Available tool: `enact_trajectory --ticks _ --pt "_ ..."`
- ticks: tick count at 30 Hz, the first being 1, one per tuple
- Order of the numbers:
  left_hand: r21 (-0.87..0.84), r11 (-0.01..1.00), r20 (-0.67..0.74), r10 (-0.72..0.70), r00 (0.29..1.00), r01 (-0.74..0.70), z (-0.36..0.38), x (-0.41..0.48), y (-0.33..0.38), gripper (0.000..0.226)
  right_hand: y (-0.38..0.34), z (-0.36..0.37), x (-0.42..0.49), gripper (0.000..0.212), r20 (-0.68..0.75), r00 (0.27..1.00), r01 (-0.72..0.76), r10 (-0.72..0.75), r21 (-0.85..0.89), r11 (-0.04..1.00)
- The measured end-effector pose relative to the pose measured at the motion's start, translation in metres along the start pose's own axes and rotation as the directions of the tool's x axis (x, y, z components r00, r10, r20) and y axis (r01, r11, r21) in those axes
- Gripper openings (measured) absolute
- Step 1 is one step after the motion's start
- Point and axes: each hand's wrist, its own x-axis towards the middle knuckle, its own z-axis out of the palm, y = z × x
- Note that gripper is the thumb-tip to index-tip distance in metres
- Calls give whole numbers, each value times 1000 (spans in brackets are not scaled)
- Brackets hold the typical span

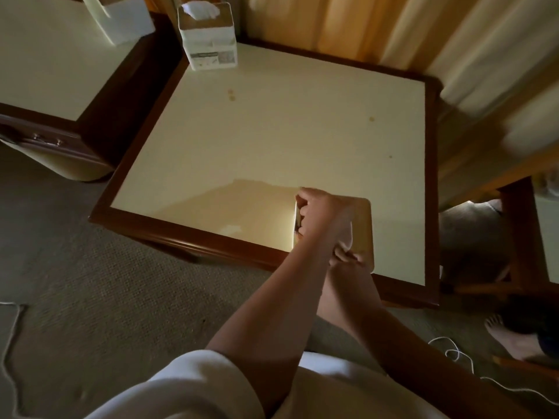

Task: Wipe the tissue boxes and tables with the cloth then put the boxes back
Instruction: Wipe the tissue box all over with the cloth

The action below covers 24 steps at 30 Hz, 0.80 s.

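Head view, held tissue box (364,228): lower centre-right of the frame, over the table's near edge.
Left hand (314,213): fingers curled round the box's left edge.
Right hand (344,257): fingers bunched on the white cloth (348,238), against the box top.
Table (272,140): cream top, dark wood rim.
Second tissue box (208,37): upper left, on the table's far corner.

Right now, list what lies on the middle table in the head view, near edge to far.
First the tan tissue box, gripped by the left hand, right hand holding the cloth to it → faint speck → brown spot → pair of brown spots → white tissue box at the far left corner.
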Motion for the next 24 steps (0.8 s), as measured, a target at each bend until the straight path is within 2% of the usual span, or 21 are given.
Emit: enact_trajectory --ticks 2,3,4,5,7,8,13,16,18,20,22,24 --pt "-83 997 47 15 999 -11 -17 0 3 77 0 -1 1 74 26 1000 -10 10 -24 1000" --pt "-120 993 72 4 997 5 -24 1 6 72 -1 -1 2 81 35 999 -10 12 -42 999" --pt "-145 989 81 -11 997 23 -30 4 7 77 -3 -3 1 85 43 999 -15 17 -57 998" --pt "-178 984 96 -10 995 27 -36 1 10 92 -3 -3 2 87 46 999 -20 23 -63 998" --pt "-99 995 141 2 990 12 -46 -8 12 120 -4 -3 1 88 28 999 -31 33 -66 997" --pt "-60 998 158 8 987 1 -49 -10 13 124 -4 -3 0 87 25 999 -35 37 -68 997" --pt "-146 988 213 -11 977 43 -46 1 11 124 -3 0 1 88 -9 1000 -15 15 -48 999" --pt "-93 996 187 -1 982 18 -39 2 -1 108 -3 1 2 95 -8 1000 -7 7 -46 999" --pt "-72 997 235 15 972 2 -44 4 -2 102 -2 1 1 93 -19 1000 -6 5 -47 999" --pt "-92 996 319 19 948 11 -54 13 3 116 -2 1 0 90 -18 1000 -14 14 -45 999" --pt "-162 986 342 14 939 44 -58 19 7 127 -2 2 -1 90 -17 1000 -20 19 -50 999" --pt "-171 984 333 3 943 57 -54 19 8 124 -2 3 0 89 -10 1000 -26 25 -45 999"
